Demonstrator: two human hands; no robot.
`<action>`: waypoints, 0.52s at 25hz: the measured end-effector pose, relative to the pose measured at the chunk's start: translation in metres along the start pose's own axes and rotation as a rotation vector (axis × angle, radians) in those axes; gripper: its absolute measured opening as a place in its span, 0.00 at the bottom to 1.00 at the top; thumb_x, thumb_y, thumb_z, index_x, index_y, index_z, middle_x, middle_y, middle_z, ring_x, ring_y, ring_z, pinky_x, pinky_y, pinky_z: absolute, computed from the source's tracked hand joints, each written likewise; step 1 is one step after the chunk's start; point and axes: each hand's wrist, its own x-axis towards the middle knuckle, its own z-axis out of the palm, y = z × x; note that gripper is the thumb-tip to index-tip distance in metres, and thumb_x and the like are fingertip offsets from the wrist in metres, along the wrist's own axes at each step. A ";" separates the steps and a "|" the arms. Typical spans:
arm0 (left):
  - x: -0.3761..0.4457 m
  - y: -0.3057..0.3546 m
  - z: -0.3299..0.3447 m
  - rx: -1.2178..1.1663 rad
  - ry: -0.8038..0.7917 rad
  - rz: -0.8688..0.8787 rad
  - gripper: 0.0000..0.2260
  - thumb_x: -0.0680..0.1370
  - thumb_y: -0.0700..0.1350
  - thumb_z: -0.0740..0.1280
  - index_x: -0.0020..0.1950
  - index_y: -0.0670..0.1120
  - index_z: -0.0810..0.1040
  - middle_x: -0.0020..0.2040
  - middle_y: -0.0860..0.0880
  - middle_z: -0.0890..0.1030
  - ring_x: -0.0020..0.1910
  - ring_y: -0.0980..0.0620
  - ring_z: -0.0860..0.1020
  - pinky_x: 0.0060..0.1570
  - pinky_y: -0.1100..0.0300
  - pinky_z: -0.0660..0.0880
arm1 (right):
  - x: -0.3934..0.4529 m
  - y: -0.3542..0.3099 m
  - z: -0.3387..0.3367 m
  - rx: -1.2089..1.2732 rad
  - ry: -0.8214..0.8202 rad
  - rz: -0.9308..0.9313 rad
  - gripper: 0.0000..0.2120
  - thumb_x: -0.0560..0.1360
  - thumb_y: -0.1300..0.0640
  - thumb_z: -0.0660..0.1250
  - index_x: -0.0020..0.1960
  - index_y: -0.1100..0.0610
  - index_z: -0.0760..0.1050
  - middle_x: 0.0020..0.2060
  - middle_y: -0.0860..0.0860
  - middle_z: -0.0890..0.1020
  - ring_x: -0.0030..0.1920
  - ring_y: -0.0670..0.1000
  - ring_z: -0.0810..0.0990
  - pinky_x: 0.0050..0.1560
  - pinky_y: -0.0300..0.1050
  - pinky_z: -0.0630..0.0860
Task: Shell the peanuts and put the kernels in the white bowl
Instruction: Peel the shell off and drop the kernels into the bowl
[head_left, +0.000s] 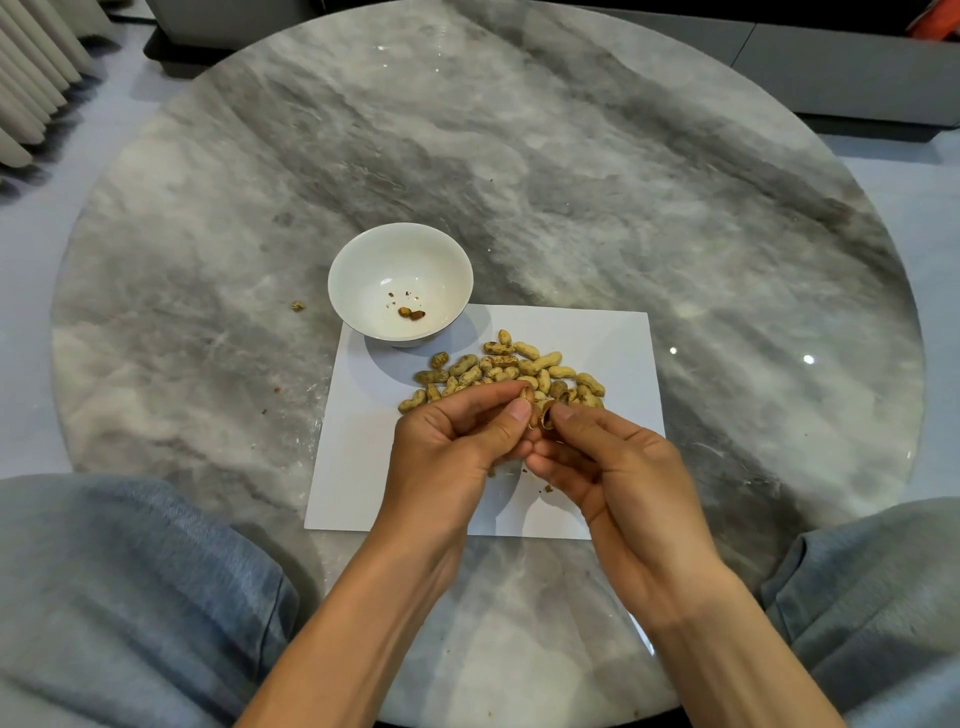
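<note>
A heap of unshelled peanuts lies on a white sheet of paper. Just in front of the heap, my left hand and my right hand meet and pinch a cracked peanut shell between thumbs and fingertips. The shell is split open between them. The white bowl stands at the paper's far left corner, with two brown kernels and a few crumbs on its bottom.
The round grey marble table carries the paper. Small shell crumbs lie on the marble left of the bowl and on the paper under my hands. My knees in blue jeans show at both lower corners.
</note>
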 end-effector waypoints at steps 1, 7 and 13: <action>0.000 0.000 0.000 -0.022 0.002 -0.009 0.08 0.75 0.35 0.71 0.51 0.43 0.85 0.43 0.43 0.86 0.40 0.51 0.83 0.43 0.64 0.80 | 0.001 -0.001 -0.001 0.034 0.029 -0.001 0.04 0.75 0.64 0.69 0.45 0.64 0.83 0.38 0.59 0.84 0.36 0.51 0.83 0.43 0.42 0.83; -0.001 0.002 0.002 -0.001 -0.013 0.010 0.08 0.74 0.35 0.72 0.49 0.46 0.85 0.43 0.47 0.87 0.42 0.53 0.84 0.43 0.64 0.80 | 0.002 -0.003 -0.002 0.067 0.055 0.079 0.12 0.79 0.55 0.67 0.54 0.64 0.81 0.48 0.59 0.87 0.49 0.54 0.87 0.52 0.44 0.83; -0.007 -0.003 0.004 0.707 -0.113 0.494 0.11 0.73 0.38 0.75 0.50 0.52 0.87 0.44 0.56 0.85 0.44 0.59 0.82 0.43 0.71 0.74 | -0.001 -0.005 0.003 0.331 -0.075 0.226 0.15 0.83 0.56 0.59 0.52 0.67 0.79 0.46 0.63 0.85 0.46 0.58 0.87 0.43 0.48 0.85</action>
